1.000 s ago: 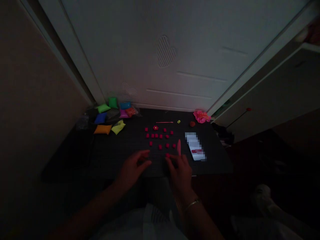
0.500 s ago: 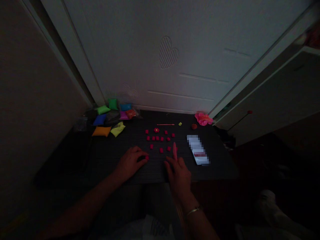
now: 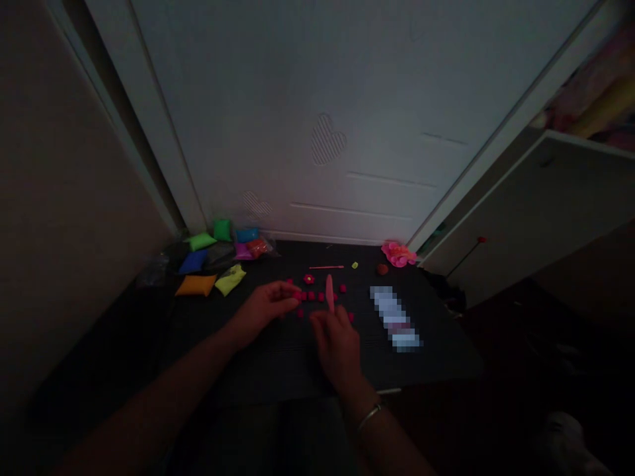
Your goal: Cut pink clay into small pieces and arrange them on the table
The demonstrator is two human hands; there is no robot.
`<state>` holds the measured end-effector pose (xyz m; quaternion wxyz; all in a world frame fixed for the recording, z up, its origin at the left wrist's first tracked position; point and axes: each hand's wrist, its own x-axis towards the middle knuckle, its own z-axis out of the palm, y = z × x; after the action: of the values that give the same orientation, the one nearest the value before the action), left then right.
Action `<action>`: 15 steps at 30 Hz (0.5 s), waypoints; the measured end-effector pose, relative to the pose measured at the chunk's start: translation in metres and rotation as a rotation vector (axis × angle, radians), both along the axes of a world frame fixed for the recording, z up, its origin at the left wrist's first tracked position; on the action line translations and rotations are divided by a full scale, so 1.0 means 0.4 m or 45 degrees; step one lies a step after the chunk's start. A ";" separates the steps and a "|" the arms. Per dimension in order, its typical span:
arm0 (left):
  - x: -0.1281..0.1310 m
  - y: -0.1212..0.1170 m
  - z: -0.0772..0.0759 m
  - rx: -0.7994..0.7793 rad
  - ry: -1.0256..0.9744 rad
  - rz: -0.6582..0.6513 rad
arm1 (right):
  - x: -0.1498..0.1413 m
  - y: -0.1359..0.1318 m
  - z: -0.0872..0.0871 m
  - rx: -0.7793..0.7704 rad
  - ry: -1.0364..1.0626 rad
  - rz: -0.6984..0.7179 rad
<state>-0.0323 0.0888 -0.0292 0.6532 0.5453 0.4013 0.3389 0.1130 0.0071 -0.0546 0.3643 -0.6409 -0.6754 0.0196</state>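
My left hand [image 3: 268, 307] pinches a small red piece of clay [image 3: 297, 295] between thumb and fingertips, at the left end of a row of similar pieces. In my right hand [image 3: 338, 340] is a pink plastic clay knife [image 3: 330, 292], its blade pointing away from me over the pieces. Several red clay pieces [image 3: 321, 297] lie on the dark table around both hands, some hidden behind the fingers and the knife. Just beyond them sits a small red clay flower [image 3: 309, 279] with a pale centre.
Colourful clay packets [image 3: 196, 285] lie at the left. A thin pink tool [image 3: 326, 267], a yellow bit [image 3: 354, 265], a reddish-brown lump [image 3: 381, 269] and a pink flower-like piece [image 3: 399, 254] lie along the back. A blurred-out phone-like object [image 3: 394, 317] is at the right.
A red clay piece has passed from my right fingers to my left hand, which has moved it forward to the row. My right hand, keeping the knife, has shifted left.
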 end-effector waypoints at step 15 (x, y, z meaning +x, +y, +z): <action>-0.002 0.019 -0.070 -0.420 -0.509 -0.206 | 0.014 0.093 -0.012 0.302 0.098 0.305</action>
<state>-0.0331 0.0966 -0.0571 0.8245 0.3840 0.2693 0.3165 0.1186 0.0442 -0.0593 0.4579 -0.5071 -0.7301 0.0075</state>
